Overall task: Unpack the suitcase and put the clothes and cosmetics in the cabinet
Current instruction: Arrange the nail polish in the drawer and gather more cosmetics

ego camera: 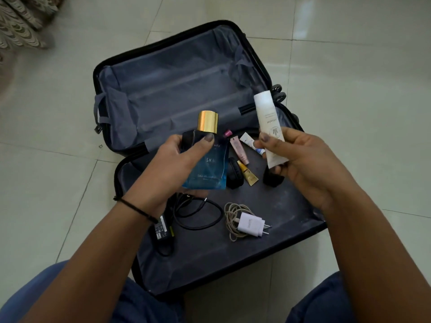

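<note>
Suitcase (221, 259) open on floor (349, 66) | left grip (172, 164) clasps blue perfume bottle (207, 170) | right grip (303, 164) clasps white tube (268, 122)

The suitcase (233, 264) lies open on the floor (58, 113) in front of me, one half far, one half near. Over the near half my left hand (177, 159) holds a bottle (207, 169) on the left, and my right hand (300, 159) holds a tube (268, 122) on the right. Between them, by the hinge, lie small tubes (240, 150). Nearer me lies a charger (250, 226), and left of it a power adapter (161, 229), partly under my left wrist.
</note>
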